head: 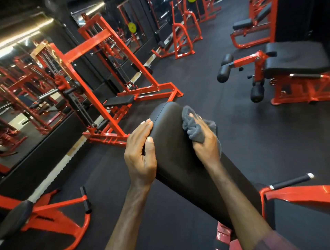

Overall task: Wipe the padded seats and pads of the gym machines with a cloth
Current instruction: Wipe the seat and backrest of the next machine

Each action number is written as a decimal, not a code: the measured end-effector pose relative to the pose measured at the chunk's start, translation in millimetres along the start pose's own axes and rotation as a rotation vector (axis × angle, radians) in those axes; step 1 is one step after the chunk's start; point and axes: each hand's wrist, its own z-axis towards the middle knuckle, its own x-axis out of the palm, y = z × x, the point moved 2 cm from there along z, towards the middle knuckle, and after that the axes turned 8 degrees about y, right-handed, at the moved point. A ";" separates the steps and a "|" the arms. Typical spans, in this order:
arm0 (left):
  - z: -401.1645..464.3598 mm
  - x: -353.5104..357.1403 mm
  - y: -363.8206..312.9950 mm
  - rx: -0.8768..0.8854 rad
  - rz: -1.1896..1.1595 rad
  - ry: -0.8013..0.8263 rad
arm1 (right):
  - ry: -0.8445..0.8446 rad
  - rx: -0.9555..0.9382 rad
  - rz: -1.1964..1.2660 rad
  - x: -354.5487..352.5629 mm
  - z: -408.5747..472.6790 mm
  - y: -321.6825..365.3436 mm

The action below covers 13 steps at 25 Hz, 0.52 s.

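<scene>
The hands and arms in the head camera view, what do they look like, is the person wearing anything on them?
Both hands, left hand and right hand, are bare: no gloves, rings or watch visible. The forearms are bare too. Only at the lower right edge does a purplish sleeve show on the right arm.

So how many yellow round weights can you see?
2: one yellow weight plate on the back rack, one cut off at the top edge. More may be hidden.
</scene>
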 end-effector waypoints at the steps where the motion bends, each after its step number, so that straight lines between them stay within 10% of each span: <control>1: -4.0 1.6 0.0 0.013 0.009 -0.028 | 0.010 0.039 -0.052 1.5 -18.5 -2.4; 13: -46.4 34.5 -1.6 0.086 0.126 -0.321 | 0.055 -0.128 0.025 21.7 -89.2 1.4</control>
